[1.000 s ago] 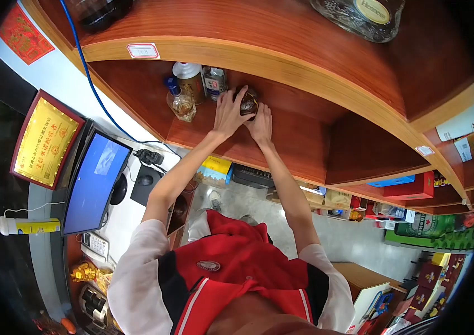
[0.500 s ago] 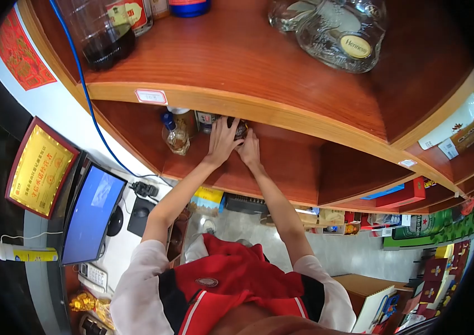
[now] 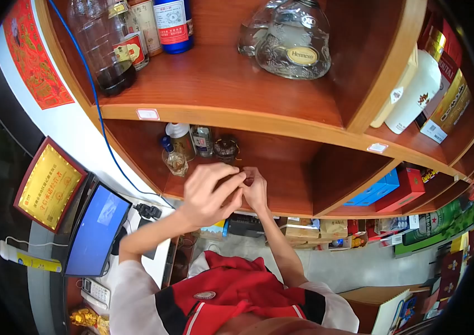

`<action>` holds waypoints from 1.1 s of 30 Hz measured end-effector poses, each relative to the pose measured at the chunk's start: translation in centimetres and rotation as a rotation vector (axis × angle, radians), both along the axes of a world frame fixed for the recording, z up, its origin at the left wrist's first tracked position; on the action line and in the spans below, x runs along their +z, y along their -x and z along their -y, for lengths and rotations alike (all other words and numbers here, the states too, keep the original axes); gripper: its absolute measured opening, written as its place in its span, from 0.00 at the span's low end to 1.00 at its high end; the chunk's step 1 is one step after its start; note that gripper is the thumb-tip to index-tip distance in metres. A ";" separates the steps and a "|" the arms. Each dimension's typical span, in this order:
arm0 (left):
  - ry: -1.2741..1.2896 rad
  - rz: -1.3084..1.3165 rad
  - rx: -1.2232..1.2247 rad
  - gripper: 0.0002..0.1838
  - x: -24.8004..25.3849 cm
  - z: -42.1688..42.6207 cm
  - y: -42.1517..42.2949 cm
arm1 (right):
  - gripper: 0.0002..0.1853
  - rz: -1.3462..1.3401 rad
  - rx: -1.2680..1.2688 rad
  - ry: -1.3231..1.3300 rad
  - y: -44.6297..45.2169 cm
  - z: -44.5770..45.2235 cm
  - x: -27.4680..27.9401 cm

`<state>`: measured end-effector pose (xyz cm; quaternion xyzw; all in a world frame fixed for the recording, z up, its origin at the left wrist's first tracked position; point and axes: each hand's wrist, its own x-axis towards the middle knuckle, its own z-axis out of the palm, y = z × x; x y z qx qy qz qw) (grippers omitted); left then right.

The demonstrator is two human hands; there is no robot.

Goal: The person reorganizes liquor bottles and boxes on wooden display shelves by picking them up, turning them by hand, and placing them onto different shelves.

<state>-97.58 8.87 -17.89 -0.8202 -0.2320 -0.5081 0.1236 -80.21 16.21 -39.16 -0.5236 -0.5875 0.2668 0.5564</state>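
Observation:
My left hand (image 3: 212,191) is in front of the lower shelf compartment, its fingers loosely bent and apart, with nothing visible in it. Close beside its fingertips is my right hand (image 3: 255,188), fingers curled together; anything inside them is hidden. Behind the hands, a dark round, squat bottle (image 3: 226,148) sits on the lower shelf (image 3: 281,178), and neither hand touches it. To its left are a clear bottle with a label (image 3: 202,140), a white-capped jar (image 3: 181,139) and a small glass bottle with a blue cap (image 3: 175,158).
The upper shelf (image 3: 220,84) holds Hennessy bottles (image 3: 298,44), a blue bottle (image 3: 174,28) and a plastic bottle with dark liquid (image 3: 115,78). A blue cable (image 3: 98,106) hangs down the left side. At left are a monitor (image 3: 98,229) and a framed plaque (image 3: 50,184).
Both hands have left the dark round bottle and drawn back toward my body, meeting before the shelf. The bottle now stands uncovered. My view has tilted and shifted, showing more of the upper shelf.

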 end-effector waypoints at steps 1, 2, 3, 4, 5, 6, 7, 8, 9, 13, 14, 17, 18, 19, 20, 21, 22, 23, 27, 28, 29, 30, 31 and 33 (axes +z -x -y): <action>-0.081 0.032 -0.084 0.19 2.8 0.3 0.3 | 0.16 -0.030 0.038 0.011 0.6 2.0 3.3; -0.178 0.067 -0.076 0.20 6.2 0.3 0.3 | 0.13 -0.033 0.100 -0.019 0.8 3.6 5.9; -0.194 0.116 -0.076 0.17 9.1 -0.2 -0.4 | 0.11 -0.035 0.162 -0.049 1.0 5.1 8.4; -0.235 0.124 -0.113 0.14 12.2 -1.8 -1.3 | 0.08 -0.056 0.205 -0.135 1.2 6.7 11.2; -0.218 0.143 -0.104 0.12 15.4 -2.2 -2.8 | 0.08 -0.060 0.211 -0.135 1.0 8.3 13.9; -0.104 0.171 -0.034 0.12 17.4 -2.9 -4.2 | 0.08 -0.044 0.236 -0.268 0.6 9.6 16.4; -0.134 0.144 -0.015 0.12 19.4 -4.6 -5.3 | 0.07 -0.028 0.257 -0.402 0.4 10.7 18.6; 0.080 0.054 -0.224 0.29 21.4 -5.3 -5.5 | 0.08 -0.144 0.295 -0.472 0.3 11.1 20.1; 0.067 0.230 -0.115 0.20 22.1 -7.1 -8.2 | 0.10 -0.260 0.331 -0.540 0.2 11.3 21.7; 0.038 0.276 -0.065 0.27 24.2 -14.7 -11.9 | 0.23 -0.807 0.626 -0.389 -0.5 12.6 30.6; 0.091 0.292 -0.013 0.27 24.6 -15.2 -12.5 | 0.23 -0.806 0.628 -0.392 -0.9 12.0 31.4; 0.101 0.295 0.045 0.27 24.5 -18.7 -13.2 | 0.27 -1.076 0.790 -0.264 -2.2 10.5 33.2; 0.065 0.286 0.051 0.27 24.2 -19.8 -13.4 | 0.30 -1.136 0.806 -0.202 -2.6 10.1 33.6; 0.062 0.285 0.044 0.27 24.3 -20.0 -13.5 | 0.33 -1.196 0.820 -0.137 -2.9 9.6 33.9; 0.079 0.285 0.037 0.25 24.3 -20.1 -13.6 | 0.38 -1.198 0.869 -0.096 -3.6 8.7 34.0; 0.097 0.286 0.031 0.24 24.3 -20.4 -13.6 | 0.38 -1.196 0.866 -0.102 -3.9 8.1 34.1; 0.041 0.276 0.016 0.20 24.2 -20.6 -13.5 | 0.44 -1.248 0.817 -0.037 -4.1 7.5 34.1; 0.033 0.278 0.009 0.20 24.1 -20.9 -13.6 | 0.50 -1.297 0.771 0.024 -4.4 7.2 34.3; -0.075 0.319 -0.054 0.19 23.8 -19.2 -13.5 | 0.54 -1.303 0.728 0.037 -4.4 6.7 34.3; -0.023 0.328 -0.066 0.19 23.9 -18.1 -13.3 | 0.53 -1.273 0.728 0.030 -4.5 6.8 34.4; 0.030 0.337 -0.077 0.18 24.1 -17.1 -13.0 | 0.53 -1.270 0.727 0.025 -4.5 6.7 34.4; 0.013 0.363 -0.103 0.18 24.1 -16.6 -12.8 | 0.53 -1.235 0.702 0.004 -4.6 6.7 34.3; 0.007 0.367 -0.105 0.18 24.5 -16.2 -12.5 | 0.53 -1.200 0.679 -0.019 -4.6 6.5 34.4; 0.036 0.420 -0.181 0.18 25.0 -15.5 -11.8 | 0.54 -1.179 0.650 -0.042 -4.6 6.7 34.5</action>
